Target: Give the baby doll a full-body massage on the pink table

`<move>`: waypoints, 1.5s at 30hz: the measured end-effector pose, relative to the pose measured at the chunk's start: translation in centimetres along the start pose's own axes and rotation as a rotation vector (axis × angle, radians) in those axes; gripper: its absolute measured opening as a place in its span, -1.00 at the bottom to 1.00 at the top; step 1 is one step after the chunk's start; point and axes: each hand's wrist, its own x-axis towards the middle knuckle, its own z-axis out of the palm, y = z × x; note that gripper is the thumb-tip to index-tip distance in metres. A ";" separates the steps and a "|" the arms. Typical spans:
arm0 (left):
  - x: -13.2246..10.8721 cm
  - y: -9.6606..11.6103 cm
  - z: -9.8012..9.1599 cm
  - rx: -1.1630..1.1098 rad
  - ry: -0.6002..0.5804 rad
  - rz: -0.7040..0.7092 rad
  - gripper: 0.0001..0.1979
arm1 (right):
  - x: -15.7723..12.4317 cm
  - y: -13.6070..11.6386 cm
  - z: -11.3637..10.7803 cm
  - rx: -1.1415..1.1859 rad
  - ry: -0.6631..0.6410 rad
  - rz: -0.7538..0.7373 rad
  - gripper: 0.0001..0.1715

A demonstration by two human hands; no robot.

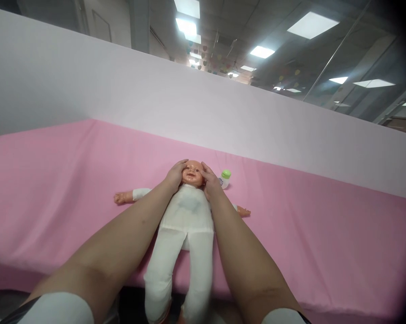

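Observation:
A baby doll with a white cloth body lies face up, its arms spread and its legs toward me. My left hand rests along one side of the doll's head. Against the other side of the head lies my right hand. Both hands are stretched out, fingers reaching up toward the forehead, and they cup the head between them without gripping it. Just right of my right hand is a small clear bottle with a green cap; my hand hides part of it.
A pink sheet covers the table under the doll. Behind it runs a low white wall, with glass and lit ceiling panels above. The doll's lower legs hang past the table's near edge.

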 end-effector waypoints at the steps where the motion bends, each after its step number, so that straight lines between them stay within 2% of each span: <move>1: 0.1 0.0 -0.1 0.001 -0.008 0.003 -0.50 | 0.0 0.0 0.1 -0.025 -0.003 -0.009 -0.24; 7: 0.5 -0.5 -0.7 0.032 -0.063 0.024 -0.44 | 0.2 -0.1 0.6 -0.188 0.039 -0.115 -0.25; 12: 0.6 -0.7 -0.7 0.054 -0.070 0.065 -0.42 | 0.4 -0.2 0.6 -0.222 0.035 -0.118 -0.25; 18: 0.7 -0.7 -0.8 0.055 -0.071 0.053 -0.42 | 0.8 -0.2 0.6 -0.382 0.106 -0.141 -0.32; 25: 0.4 -0.5 -0.7 0.043 -0.083 0.044 -0.42 | 0.7 0.0 0.4 -0.370 0.089 -0.150 -0.30; 32: -0.9 0.5 -0.1 0.013 -0.124 0.076 -0.36 | -0.2 -0.5 0.8 -0.419 0.080 -0.250 -0.34; 37: -1.0 0.7 0.0 -0.006 -0.143 0.102 -0.35 | -0.7 -0.9 1.2 -0.452 0.067 -0.300 -0.37; 42: -0.8 0.5 -0.2 0.021 -0.178 0.126 -0.32 | -0.9 -1.2 1.4 -0.524 0.118 -0.318 -0.33; 45: -0.9 0.5 -0.1 0.048 -0.161 0.127 -0.32 | -1.1 -1.4 1.5 -0.612 0.163 -0.317 -0.31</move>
